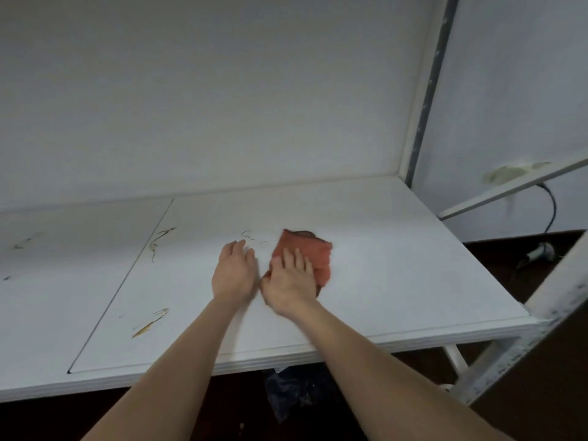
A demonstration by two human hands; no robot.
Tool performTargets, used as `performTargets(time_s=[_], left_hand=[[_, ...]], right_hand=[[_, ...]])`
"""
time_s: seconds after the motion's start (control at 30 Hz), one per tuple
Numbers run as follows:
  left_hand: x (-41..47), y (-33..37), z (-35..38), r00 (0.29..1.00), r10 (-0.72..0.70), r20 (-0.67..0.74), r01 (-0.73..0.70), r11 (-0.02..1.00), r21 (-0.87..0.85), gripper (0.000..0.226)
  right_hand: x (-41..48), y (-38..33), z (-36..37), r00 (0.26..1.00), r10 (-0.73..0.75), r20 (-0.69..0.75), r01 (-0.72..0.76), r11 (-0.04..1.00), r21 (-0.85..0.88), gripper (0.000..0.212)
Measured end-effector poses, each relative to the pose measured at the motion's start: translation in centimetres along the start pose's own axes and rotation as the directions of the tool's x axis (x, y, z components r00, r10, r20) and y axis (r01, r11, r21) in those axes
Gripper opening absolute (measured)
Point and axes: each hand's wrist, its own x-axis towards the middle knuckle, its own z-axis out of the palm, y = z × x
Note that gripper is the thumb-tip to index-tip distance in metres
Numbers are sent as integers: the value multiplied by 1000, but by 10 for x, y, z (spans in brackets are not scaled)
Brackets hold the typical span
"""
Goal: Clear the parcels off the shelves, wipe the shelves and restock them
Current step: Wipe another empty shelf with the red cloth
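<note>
Wiping stage, shelf [366, 281] bare of parcels. Right hand [289, 281] lay flat, fingers straight, pressing orange cloth [313, 251] mid-shelf, nearer right edge. Left hand [234, 271] just beside, open, holding nothing. Scuff marks [159, 241] lay left of cloth, toward back edge; left hand nearer them.

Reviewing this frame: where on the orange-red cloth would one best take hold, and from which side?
Judging by its pose, the crumpled far-right part of the cloth, from above: it lies flat on the shelf, its near-left part under the right hand, so curling those fingers gathers it.
</note>
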Motion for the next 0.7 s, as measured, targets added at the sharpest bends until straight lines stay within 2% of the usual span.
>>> performTargets(time_s=[0.07,0.13,0.2,0.3,0.37,0.4,0.47,0.53,0.63,0.7], left_hand=[[4,-2,-2,999,-35,-12,35,999,-6,44],[5,-4,-2,999,-43,13,43,998,40,43],[4,-5,0,998,-38,42,34,996,84,41],[6,-5,2,999,-16,48,11,993,119,39],[12,-6,1,1000,-13,28,10,994,113,38],[15,-8,0,1000,-20,15,18,994,106,38],[22,-13,-3,999,-38,-21,39,996,86,41],[26,-18,-2,998,-31,-54,34,998,58,44],[32,-28,4,993,-39,-108,38,999,-6,48],[36,-35,9,989,-60,-136,59,998,-13,51]], right_hand=[[-4,-4,3,997,-77,28,77,997,18,55],[5,20,-3,998,-56,-11,56,998,25,52],[17,61,-15,994,73,-76,-74,997,-5,57],[30,120,-36,937,329,-115,-336,940,-50,71],[41,130,-40,908,408,-96,-415,908,-65,68],[48,123,-38,915,396,-79,-402,913,-73,65],[66,91,-27,962,271,-46,-274,958,-80,62],[85,46,-9,997,71,-11,-71,995,-73,61],[103,-24,14,973,-219,72,224,971,-77,57],[109,-48,22,938,-328,112,338,937,-89,53]])
